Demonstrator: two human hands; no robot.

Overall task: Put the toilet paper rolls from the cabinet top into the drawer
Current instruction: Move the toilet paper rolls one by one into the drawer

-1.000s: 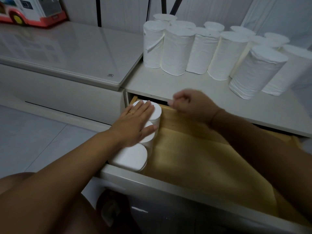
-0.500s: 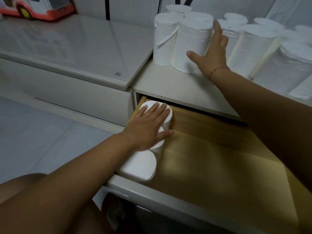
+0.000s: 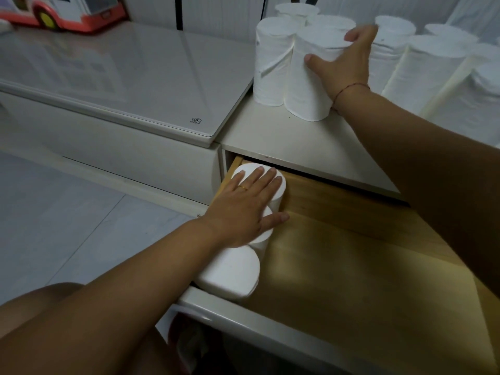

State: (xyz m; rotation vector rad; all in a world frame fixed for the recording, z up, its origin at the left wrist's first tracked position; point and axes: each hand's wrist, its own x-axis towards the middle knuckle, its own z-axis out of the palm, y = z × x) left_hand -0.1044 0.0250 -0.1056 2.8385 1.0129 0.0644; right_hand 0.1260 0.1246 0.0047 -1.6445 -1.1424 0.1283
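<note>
Toy bus [image 3: 62,12] cropped, middle roll [image 3: 263,236] mostly under left hand [image 3: 243,209]

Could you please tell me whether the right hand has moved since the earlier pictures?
Yes. The right hand went from just below the cabinet top edge, over the drawer, up and back onto it, and now grips the front roll.

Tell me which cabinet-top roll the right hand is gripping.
The front roll, just right of the leftmost roll: the right hand wraps it, thumb on its side, fingers over its top edge.
</note>
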